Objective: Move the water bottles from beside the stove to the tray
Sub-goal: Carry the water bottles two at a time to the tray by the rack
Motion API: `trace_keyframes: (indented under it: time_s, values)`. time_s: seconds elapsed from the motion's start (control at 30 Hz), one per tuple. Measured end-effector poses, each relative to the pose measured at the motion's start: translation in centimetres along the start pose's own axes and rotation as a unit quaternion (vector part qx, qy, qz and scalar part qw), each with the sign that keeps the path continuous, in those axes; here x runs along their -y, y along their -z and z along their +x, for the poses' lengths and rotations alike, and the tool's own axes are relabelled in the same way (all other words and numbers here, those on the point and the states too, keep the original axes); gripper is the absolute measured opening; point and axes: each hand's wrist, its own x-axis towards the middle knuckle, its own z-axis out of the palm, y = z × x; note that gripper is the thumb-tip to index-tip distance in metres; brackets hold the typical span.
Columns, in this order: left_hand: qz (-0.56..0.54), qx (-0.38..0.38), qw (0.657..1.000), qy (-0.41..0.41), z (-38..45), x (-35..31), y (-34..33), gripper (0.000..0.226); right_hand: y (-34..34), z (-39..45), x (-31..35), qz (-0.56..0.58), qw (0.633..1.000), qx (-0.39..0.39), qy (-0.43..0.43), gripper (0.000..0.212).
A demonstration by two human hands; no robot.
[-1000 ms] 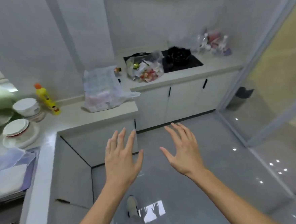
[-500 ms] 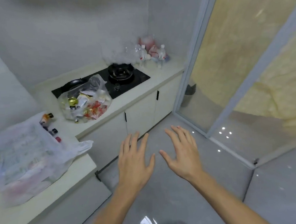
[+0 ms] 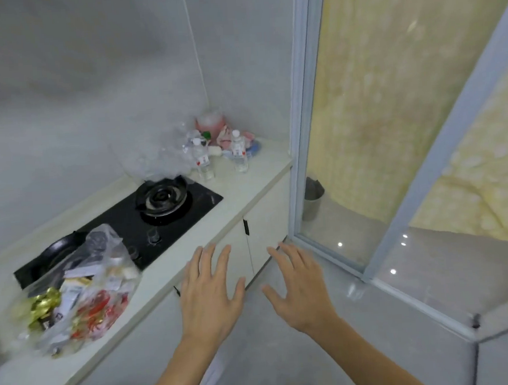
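Both hands out in front, palms down, fingers spread and holding nothing: left hand (image 3: 207,294) over the near counter edge, right hand (image 3: 298,288) just beside it above the floor. Closer to the counter (image 3: 246,189) now than a second ago, with the view swung right, away from the sink corner and onto the stove (image 3: 146,218). Approach under way, then; no bottle touched yet. Two water bottles upright on the far right of the counter, beyond the stove: left bottle (image 3: 203,159) and right bottle (image 3: 239,155), apart, amid plastic clutter. Red-and-white labels, print too small to read. Tray not in view. Bag of packets (image 3: 79,297) near left.
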Motion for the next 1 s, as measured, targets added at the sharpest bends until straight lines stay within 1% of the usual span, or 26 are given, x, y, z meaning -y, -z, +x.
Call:
trace_keyframes:
  time_s: [0.13, 0.23, 0.3, 0.4, 0.57, 0.67, 0.8, 0.83, 0.87, 0.93, 1.0]
  values:
    - [0.014, 0.0, 0.999, 0.029, 7.3, -0.9, -1.9, 0.068, 1.6, 8.5, -3.3, -0.004, 1.0, 0.019, -0.003, 0.079]
    - [0.011, 0.003, 0.999, 0.039, 11.2, -1.0, -3.6, 0.068, 1.7, 13.6, -4.6, 0.013, 1.0, 0.02, 0.008, 0.079]
    - [0.003, 0.007, 0.999, 0.052, 14.1, -0.6, -5.0, 0.068, 1.2, 17.2, -5.6, 0.008, 0.999, 0.038, 0.009, 0.081]
    - [0.003, 0.004, 0.998, 0.062, 18.5, 0.8, -7.5, 0.067, 0.0, 22.5, -7.0, 0.004, 0.998, 0.057, 0.008, 0.087]
    - [-0.034, -0.002, 0.996, 0.084, 28.1, 3.5, -13.2, 0.065, -2.3, 32.8, -9.2, -0.003, 0.998, 0.061, 0.016, 0.083]
    - [-0.037, 0.016, 0.996, 0.085, 34.4, 5.6, -16.1, 0.066, -3.4, 39.4, -10.0, -0.022, 0.997, 0.073, 0.014, 0.082]
    - [-0.053, 0.044, 0.993, 0.094, 41.6, 9.1, -17.3, 0.066, -4.7, 47.7, -10.6, -0.031, 0.995, 0.099, 0.01, 0.077]
    - [-0.07, 0.059, 0.99, 0.107, 43.3, 10.1, -17.4, 0.066, -5.1, 49.5, -10.8, -0.031, 0.994, 0.106, 0.002, 0.077]
    - [-0.1, 0.079, 0.982, 0.138, 44.8, 11.0, -17.5, 0.064, -5.5, 51.2, -11.0, -0.027, 0.993, 0.115, -0.007, 0.077]
    - [-0.176, 0.113, 0.955, 0.212, 47.5, 12.5, -17.8, 0.06, -6.6, 54.3, -11.7, -0.023, 0.99, 0.136, -0.025, 0.077]
    - [-0.213, 0.135, 0.932, 0.26, 49.7, 14.0, -18.8, 0.057, -7.9, 57.1, -12.5, -0.025, 0.985, 0.162, -0.049, 0.077]
